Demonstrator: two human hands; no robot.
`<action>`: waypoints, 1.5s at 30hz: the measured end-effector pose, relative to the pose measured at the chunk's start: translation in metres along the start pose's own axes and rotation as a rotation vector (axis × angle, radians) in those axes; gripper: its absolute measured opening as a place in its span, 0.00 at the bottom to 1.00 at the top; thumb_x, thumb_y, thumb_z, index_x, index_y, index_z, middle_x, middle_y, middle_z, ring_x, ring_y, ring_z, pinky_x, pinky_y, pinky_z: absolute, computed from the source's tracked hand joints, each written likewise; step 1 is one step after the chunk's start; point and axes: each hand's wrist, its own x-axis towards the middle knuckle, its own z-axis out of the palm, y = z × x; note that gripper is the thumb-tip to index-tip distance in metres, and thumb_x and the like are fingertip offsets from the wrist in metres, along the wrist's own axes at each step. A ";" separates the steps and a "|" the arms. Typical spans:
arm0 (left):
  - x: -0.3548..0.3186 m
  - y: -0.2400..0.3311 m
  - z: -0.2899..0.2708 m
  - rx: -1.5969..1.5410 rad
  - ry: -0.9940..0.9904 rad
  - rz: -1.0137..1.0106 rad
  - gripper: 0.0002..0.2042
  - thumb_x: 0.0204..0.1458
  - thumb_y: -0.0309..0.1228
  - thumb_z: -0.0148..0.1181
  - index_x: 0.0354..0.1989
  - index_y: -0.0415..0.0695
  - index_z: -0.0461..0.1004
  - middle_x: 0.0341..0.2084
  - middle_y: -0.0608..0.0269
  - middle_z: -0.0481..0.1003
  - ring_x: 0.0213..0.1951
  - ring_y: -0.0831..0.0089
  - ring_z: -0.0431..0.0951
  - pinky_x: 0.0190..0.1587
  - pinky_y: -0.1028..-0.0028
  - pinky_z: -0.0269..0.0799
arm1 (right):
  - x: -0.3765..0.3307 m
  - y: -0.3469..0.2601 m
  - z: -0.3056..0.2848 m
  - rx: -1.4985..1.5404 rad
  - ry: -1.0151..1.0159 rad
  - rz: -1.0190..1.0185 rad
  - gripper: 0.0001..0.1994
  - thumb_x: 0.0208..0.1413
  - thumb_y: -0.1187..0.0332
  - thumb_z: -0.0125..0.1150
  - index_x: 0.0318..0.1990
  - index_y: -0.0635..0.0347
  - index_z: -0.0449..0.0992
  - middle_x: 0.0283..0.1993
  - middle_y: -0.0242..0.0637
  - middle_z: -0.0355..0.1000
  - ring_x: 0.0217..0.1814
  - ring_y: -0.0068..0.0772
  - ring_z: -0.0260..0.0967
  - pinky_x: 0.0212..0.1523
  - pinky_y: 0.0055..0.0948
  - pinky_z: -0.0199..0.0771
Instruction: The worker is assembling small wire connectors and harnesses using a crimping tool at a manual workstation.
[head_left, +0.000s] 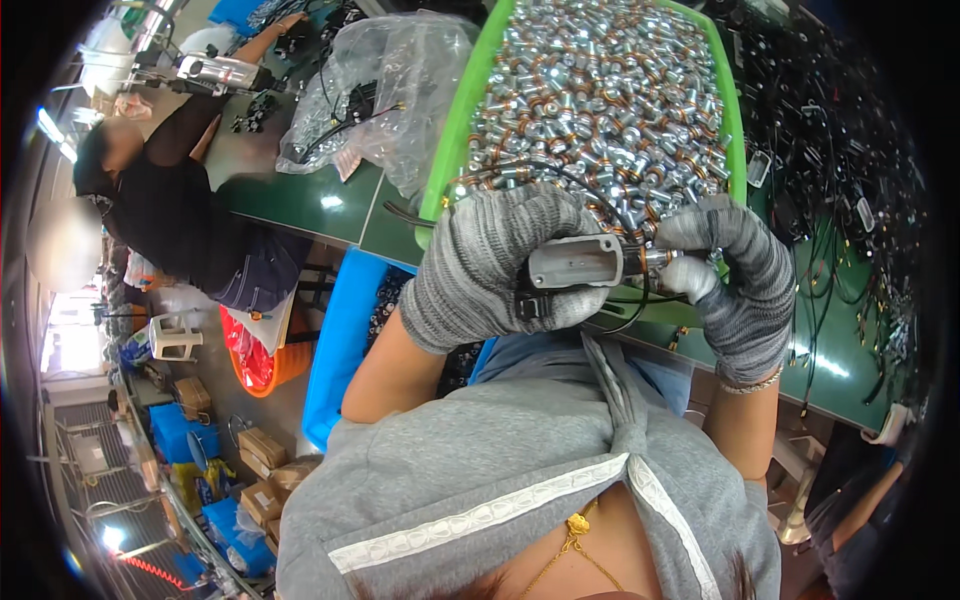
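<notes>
My left hand, in a grey striped knit glove, is wrapped round a small grey metal housing with an open hollow face. A black clip-like part shows beneath the housing, by the left fingers. Thumb and fingers of my right hand, gloved alike, pinch a small silver cylindrical fitting at the housing's right end. Whether the fitting is screwed in or only touching, I cannot tell. A thin black cable loops above and below the housing. Both hands are over the near edge of a green bin.
Silver fittings with orange rings fill the bin. Black cabled parts are heaped on the green table to the right. A clear plastic bag lies at the left. A blue bin stands below; a co-worker sits at the far left.
</notes>
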 end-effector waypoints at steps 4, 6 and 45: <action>0.007 0.005 0.002 -0.006 -0.085 0.124 0.19 0.33 0.30 0.75 0.36 0.44 0.74 0.33 0.63 0.78 0.35 0.69 0.80 0.39 0.73 0.76 | -0.002 -0.010 0.002 -0.018 0.081 0.472 0.14 0.54 0.59 0.64 0.27 0.63 0.79 0.20 0.32 0.72 0.22 0.20 0.66 0.25 0.21 0.66; 0.000 -0.001 -0.010 -0.304 0.090 0.053 0.19 0.38 0.30 0.72 0.40 0.44 0.74 0.35 0.63 0.78 0.37 0.70 0.79 0.40 0.73 0.76 | -0.001 -0.007 -0.008 0.204 0.187 0.577 0.16 0.59 0.58 0.57 0.29 0.62 0.80 0.22 0.32 0.73 0.23 0.18 0.67 0.24 0.20 0.64; 0.218 -0.272 -0.123 0.666 -0.036 -0.512 0.23 0.54 0.36 0.58 0.59 0.46 0.65 0.49 0.51 0.73 0.45 0.61 0.76 0.46 0.66 0.72 | 0.012 0.025 -0.009 0.415 0.212 0.565 0.08 0.55 0.78 0.57 0.41 0.58 0.67 0.37 0.41 0.72 0.35 0.30 0.72 0.35 0.26 0.75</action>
